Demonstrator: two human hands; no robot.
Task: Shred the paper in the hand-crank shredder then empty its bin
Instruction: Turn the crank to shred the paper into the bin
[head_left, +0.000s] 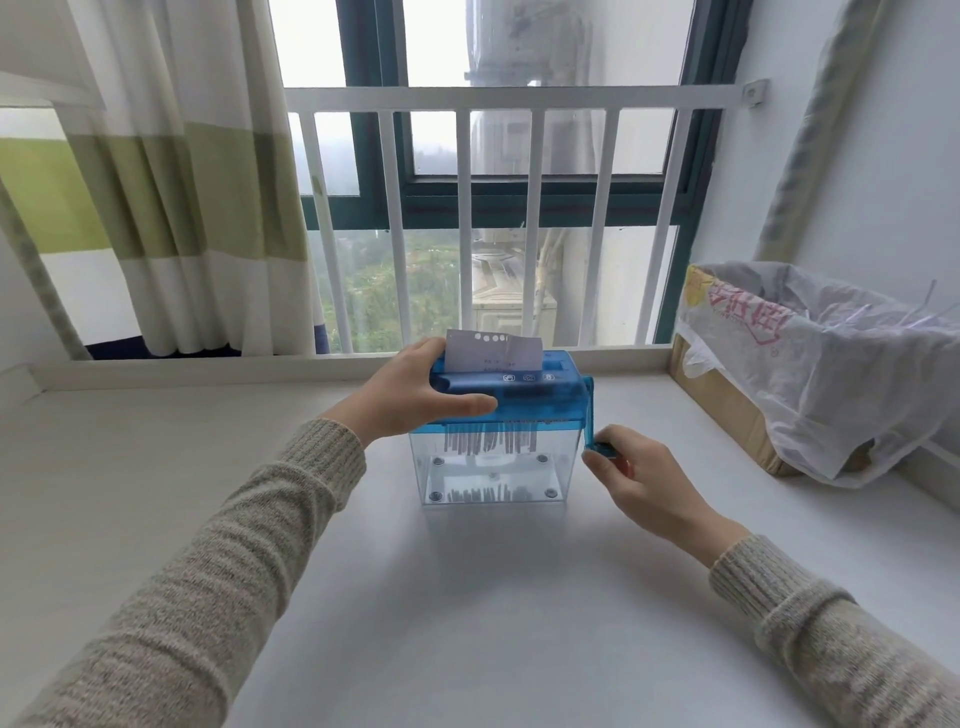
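A small blue hand-crank shredder (524, 395) stands on the white sill surface, on top of its clear plastic bin (493, 475). A sheet of white paper (493, 352) sticks up out of the top slot. Paper strips (491, 440) hang below the cutters inside the bin. My left hand (415, 389) grips the shredder's left end, thumb along the front. My right hand (631, 475) pinches the knob of the blue crank handle (592, 423), which points downward on the right side.
A cardboard box lined with a white plastic bag (810, 364) stands at the right against the wall, with some strips in it. A white railing (509, 208) and window run behind the shredder. A striped curtain (171, 182) hangs at the left.
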